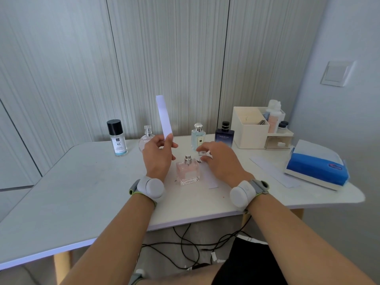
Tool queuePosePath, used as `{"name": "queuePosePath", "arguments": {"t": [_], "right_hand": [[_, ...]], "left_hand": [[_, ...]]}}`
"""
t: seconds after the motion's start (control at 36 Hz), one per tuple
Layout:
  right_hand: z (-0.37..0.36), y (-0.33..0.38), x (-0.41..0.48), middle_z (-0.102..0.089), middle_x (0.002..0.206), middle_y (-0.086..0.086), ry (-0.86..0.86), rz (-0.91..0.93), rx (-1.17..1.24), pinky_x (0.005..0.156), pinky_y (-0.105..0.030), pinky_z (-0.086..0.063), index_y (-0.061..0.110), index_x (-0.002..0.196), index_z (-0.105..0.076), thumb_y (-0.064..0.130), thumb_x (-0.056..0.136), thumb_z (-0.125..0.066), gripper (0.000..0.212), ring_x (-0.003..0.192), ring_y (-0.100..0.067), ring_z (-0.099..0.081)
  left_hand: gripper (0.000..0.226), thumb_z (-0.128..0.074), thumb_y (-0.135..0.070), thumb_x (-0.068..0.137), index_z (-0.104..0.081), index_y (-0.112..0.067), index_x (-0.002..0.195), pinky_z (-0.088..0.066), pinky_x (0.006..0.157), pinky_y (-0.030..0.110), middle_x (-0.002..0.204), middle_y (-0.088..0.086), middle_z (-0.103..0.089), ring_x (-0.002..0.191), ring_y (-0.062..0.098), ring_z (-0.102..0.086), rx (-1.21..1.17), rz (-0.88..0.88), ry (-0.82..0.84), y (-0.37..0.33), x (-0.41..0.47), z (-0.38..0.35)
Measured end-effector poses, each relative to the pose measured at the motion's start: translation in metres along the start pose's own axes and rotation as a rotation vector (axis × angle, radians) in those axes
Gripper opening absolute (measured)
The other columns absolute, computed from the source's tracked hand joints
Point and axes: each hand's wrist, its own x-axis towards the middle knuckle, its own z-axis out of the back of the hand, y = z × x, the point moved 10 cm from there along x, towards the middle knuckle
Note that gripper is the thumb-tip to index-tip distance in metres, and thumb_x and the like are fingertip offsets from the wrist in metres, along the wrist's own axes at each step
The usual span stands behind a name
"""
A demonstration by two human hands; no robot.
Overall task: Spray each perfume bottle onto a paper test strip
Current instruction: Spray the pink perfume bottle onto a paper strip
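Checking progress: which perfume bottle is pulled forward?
The pink square bottle, between the left hand and right hand, sprayer bare; the black-capped, round, pale-blue and navy bottles stand at the back.

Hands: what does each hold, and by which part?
The left hand pinches the paper strip at its lower end; the right hand seems to grip a small clear cap.

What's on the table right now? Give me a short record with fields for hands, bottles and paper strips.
Left hand: holds a paper test strip upright.
Right hand: pinches a clear cap beside the pink perfume bottle.
Pink bottle state: nearest the person, uncapped, sprayer exposed.
Back row, left to right: black-capped spray bottle, round clear bottle, pale blue bottle, dark blue bottle.
Spare strips: flat on the table, right of the pink bottle.
Right side: white organizer, blue tissue pack.
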Motion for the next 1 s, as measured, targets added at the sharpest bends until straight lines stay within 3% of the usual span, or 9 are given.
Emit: {"name": "queuePosePath", "arguments": {"t": [0.17, 0.33, 0.42, 0.67, 0.81, 0.92, 1.0], "right_hand": [[0.029, 0.023, -0.002, -0.071, 0.121, 0.004, -0.141, 0.136, 0.154, 0.089, -0.026, -0.038, 0.023, 0.127, -0.072, 0.019, 0.102, -0.065, 0.026, 0.108, -0.017, -0.059], [0.046, 0.034, -0.006, -0.067, 0.119, 0.008, -0.189, 0.2, 0.378, 0.083, -0.015, -0.041, 0.024, 0.131, -0.07, 0.021, 0.104, -0.061, 0.028, 0.103, -0.005, -0.06], [0.049, 0.041, -0.009, -0.067, 0.121, 0.008, -0.157, 0.257, 0.409, 0.081, -0.013, -0.045, 0.025, 0.132, -0.069, 0.021, 0.106, -0.06, 0.028, 0.105, -0.005, -0.06], [0.037, 0.054, -0.017, -0.07, 0.12, 0.01, -0.036, 0.368, 0.361, 0.079, -0.017, -0.052, 0.025, 0.13, -0.07, 0.018, 0.104, -0.063, 0.028, 0.105, 0.002, -0.061], [0.035, 0.055, -0.018, -0.071, 0.119, 0.01, -0.024, 0.385, 0.344, 0.077, -0.024, -0.055, 0.028, 0.129, -0.071, 0.025, 0.101, -0.067, 0.028, 0.104, -0.001, -0.062], [0.034, 0.056, -0.02, -0.068, 0.118, 0.017, -0.017, 0.397, 0.316, 0.075, -0.025, -0.056, 0.028, 0.129, -0.072, 0.029, 0.099, -0.069, 0.03, 0.103, -0.004, -0.063], [0.033, 0.058, -0.021, -0.072, 0.12, 0.01, -0.007, 0.417, 0.279, 0.074, -0.021, -0.054, 0.025, 0.129, -0.073, 0.027, 0.098, -0.071, 0.031, 0.101, -0.007, -0.063]], "left_hand": [[0.03, -0.063, -0.042, 0.108, -0.072, -0.014, 0.104, -0.053, 0.061, 0.019, 0.086, -0.007, -0.08, 0.043, 0.006, -0.061, 0.004, -0.006, -0.002, -0.002, 0.0, 0.0], [0.03, -0.063, -0.043, 0.108, -0.071, -0.014, 0.104, -0.053, 0.061, 0.018, 0.087, -0.007, -0.08, 0.043, 0.005, -0.062, 0.008, -0.013, 0.004, -0.002, -0.001, 0.001], [0.031, -0.063, -0.043, 0.107, -0.072, -0.014, 0.105, -0.055, 0.065, 0.025, 0.086, -0.008, -0.08, 0.043, 0.006, -0.062, 0.013, -0.01, 0.003, -0.002, -0.001, 0.001], [0.031, -0.063, -0.044, 0.107, -0.072, -0.013, 0.106, -0.057, 0.07, 0.031, 0.086, -0.007, -0.08, 0.044, 0.008, -0.062, -0.001, -0.001, 0.011, -0.002, -0.001, 0.0], [0.03, -0.064, -0.042, 0.107, -0.071, -0.014, 0.104, -0.057, 0.067, 0.03, 0.082, -0.008, -0.079, 0.043, 0.006, -0.062, 0.007, -0.011, -0.001, -0.002, -0.001, 0.001], [0.029, -0.063, -0.043, 0.107, -0.071, -0.015, 0.103, -0.058, 0.068, 0.031, 0.085, -0.008, -0.08, 0.043, 0.006, -0.062, 0.019, -0.011, 0.001, -0.003, -0.001, 0.0], [0.031, -0.063, -0.043, 0.108, -0.071, -0.014, 0.104, -0.056, 0.065, 0.026, 0.086, -0.007, -0.081, 0.043, 0.006, -0.062, 0.026, -0.004, 0.0, -0.002, 0.0, 0.0]]}}
